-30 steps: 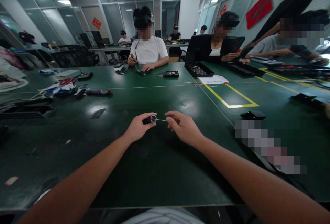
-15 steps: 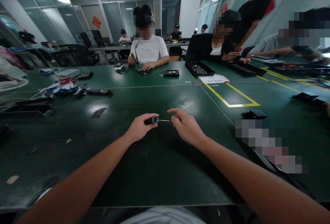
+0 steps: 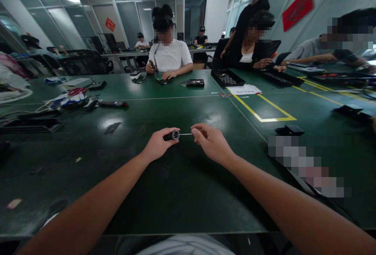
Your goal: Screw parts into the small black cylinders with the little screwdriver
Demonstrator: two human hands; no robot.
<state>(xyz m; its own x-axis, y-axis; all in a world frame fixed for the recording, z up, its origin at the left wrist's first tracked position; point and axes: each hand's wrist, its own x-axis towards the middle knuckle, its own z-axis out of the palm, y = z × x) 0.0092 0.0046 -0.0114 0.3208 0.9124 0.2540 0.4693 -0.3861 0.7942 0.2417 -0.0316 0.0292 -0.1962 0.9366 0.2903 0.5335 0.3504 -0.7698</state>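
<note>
while the left hand point(image 3: 158, 144) grips a short black cylinder point(image 3: 173, 135) with a pale ring round its open end, the right hand point(image 3: 210, 140) has one end of a thin, straight, silvery metal rod point(image 3: 185, 134) pinched between thumb and fingertips. so yeah, the cylinder is pretty much the centre of things, held over a glossy dark green tabletop point(image 3: 182, 192). the rod runs sideways from its ringed end across to the right hand; whether it actually goes inside is too small to make out. the left thumb and fingers are closed round the cylinder's sides, and the rest of the right hand's fingers look loosely curled.

left of the cylinder and a bit farther back there's a long dark pen-shaped tool with a red tip point(image 3: 113, 104), and past that a messy heap of white and blue fabric point(image 3: 70, 102) with a red looped handle point(image 3: 77, 91) on it. right of the cylinder sits a small black blocky part point(image 3: 290, 130); farther back on that side are a yellow tape outline point(image 3: 277, 120), a white paper sheet point(image 3: 243, 89) and a black rectangular tray point(image 3: 219, 80). straight beyond the cylinder, a seated person in a white t-shirt point(image 3: 172, 55) has one hand down by a small dark device point(image 3: 164, 82).
</note>
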